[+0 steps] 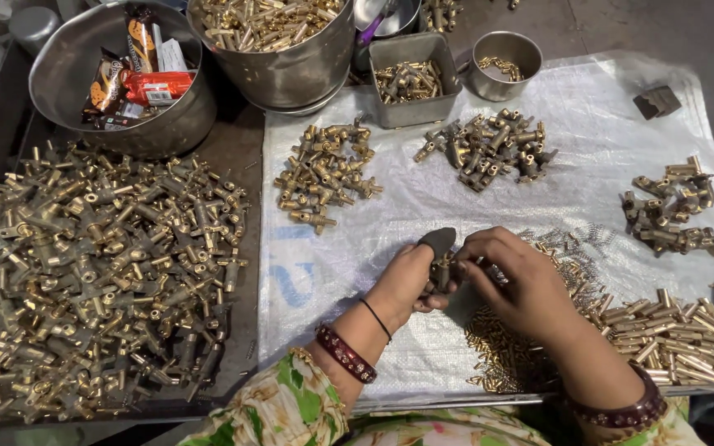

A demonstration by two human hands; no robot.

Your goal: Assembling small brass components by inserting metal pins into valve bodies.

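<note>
Floral sleeves [291, 409] frame the bottom edge. Above them, the left hand [411, 281] is curled closed around a small brass fitting [441, 271], its thumb wearing a dark cap [438, 240]. The right hand [516, 281] meets it, fingers pinched at the same fitting. Both hover over a white woven sheet [390, 198] on the tabletop, with small brass pins [506, 351] beneath and brass tubes [679, 330] to the right. A big heap of brass valve bodies [101, 272] lies left.
</note>
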